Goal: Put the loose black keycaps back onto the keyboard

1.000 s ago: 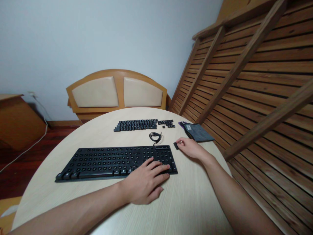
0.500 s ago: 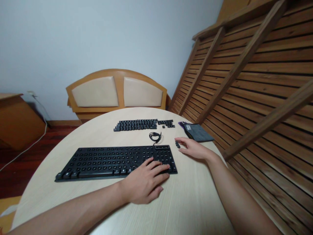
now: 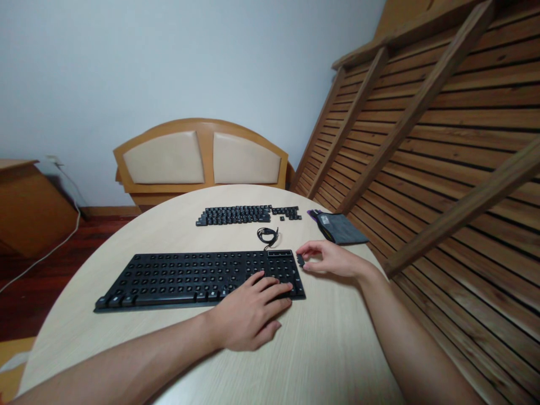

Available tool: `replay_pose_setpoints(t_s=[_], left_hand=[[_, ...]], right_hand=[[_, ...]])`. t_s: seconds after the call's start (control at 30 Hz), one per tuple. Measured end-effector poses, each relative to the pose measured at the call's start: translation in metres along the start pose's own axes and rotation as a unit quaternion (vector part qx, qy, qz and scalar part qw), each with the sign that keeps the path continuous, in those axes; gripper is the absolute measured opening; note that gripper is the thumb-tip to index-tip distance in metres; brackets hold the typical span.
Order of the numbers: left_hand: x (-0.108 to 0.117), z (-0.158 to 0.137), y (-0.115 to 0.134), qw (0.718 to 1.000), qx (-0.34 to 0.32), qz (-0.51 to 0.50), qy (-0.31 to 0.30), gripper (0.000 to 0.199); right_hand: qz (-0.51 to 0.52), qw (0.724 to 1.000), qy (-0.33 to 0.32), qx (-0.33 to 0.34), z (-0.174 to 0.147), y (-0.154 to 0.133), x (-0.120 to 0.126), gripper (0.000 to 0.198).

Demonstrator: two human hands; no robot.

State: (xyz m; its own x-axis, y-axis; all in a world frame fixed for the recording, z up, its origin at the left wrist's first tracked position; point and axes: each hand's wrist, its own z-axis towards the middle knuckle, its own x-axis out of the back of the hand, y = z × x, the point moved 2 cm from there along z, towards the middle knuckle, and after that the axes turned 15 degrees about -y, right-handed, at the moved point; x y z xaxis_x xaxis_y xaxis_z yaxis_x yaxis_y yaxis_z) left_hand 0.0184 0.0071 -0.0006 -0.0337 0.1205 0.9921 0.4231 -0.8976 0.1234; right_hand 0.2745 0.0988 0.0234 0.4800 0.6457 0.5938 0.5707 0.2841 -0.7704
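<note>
A black keyboard lies on the round table, most of its key positions without caps and a few caps along its near edge. My left hand rests palm down over its right end, fingers stretched out and slightly spread on the number pad area. Just past the keyboard's right edge, my right hand pinches a short row of black keycaps between thumb and fingers. Its small size keeps the exact keycaps from being read. Behind the keyboard, loose black keycaps sit in ordered rows.
A coiled black cable lies behind the keyboard. On the right of the table is a dark grey pouch. Wooden slats lean along the right side, and a padded headboard stands beyond the table.
My right hand has moved left and a little nearer to me with the keycaps, to the keyboard's right edge. The left hand stays where it was.
</note>
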Motion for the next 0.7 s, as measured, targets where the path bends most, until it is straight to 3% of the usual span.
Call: replay_pose_setpoints(t_s=[0.2, 0.7], left_hand=[[0.0, 0.0, 0.0, 1.0, -0.001, 0.0, 0.002, 0.044], [0.001, 0.0, 0.0, 1.0, -0.001, -0.001, -0.002, 0.044]], right_hand=[[0.003, 0.999, -0.04, 0.013, 0.002, -0.012, -0.007, 0.04], [-0.037, 0.997, -0.059, 0.024, 0.001, -0.02, -0.009, 0.037]])
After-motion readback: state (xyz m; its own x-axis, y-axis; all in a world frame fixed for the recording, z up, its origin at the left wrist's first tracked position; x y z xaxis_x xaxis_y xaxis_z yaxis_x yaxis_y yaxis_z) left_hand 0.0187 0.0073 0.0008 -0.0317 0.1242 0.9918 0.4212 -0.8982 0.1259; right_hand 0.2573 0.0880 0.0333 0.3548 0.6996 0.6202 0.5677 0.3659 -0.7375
